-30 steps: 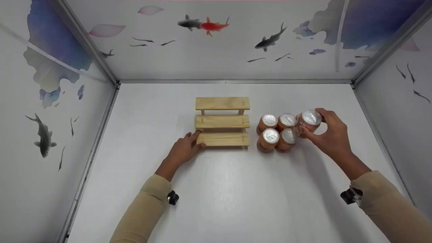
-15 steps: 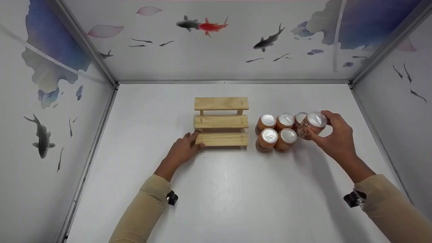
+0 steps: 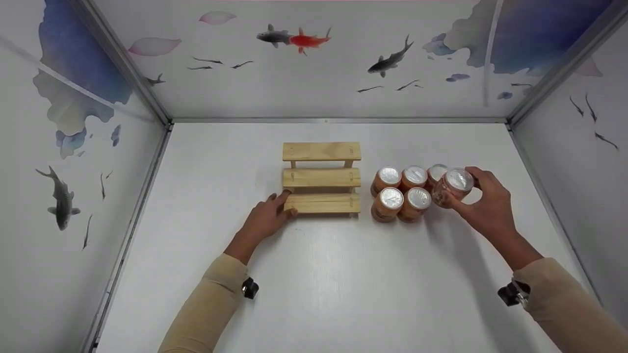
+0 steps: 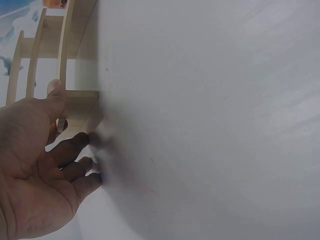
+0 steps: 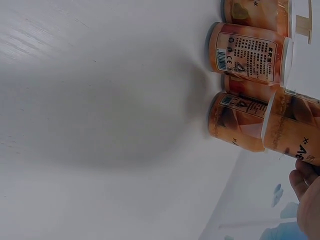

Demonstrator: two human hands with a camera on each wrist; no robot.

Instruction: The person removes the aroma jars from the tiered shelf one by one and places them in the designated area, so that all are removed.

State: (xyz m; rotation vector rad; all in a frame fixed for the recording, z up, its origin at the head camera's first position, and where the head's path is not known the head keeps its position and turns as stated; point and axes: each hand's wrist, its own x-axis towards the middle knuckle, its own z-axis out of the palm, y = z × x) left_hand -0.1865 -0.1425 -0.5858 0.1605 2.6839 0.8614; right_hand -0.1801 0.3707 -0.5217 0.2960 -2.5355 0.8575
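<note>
At the right end of the cluster, the lifted can (image 3: pixel 455 184) sits gripped in the right hand (image 3: pixel 483 206), lower and nearer the five standing cans (image 3: pixel 402 192) than a second ago. The left hand (image 3: pixel 267 218) still rests its loose fingers against the wooden step rack (image 3: pixel 321 177) on the counter (image 3: pixel 343 284).

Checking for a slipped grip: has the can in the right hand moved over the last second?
Yes. The held can has shifted right and slightly nearer, off the far-right can it covered earlier.
</note>
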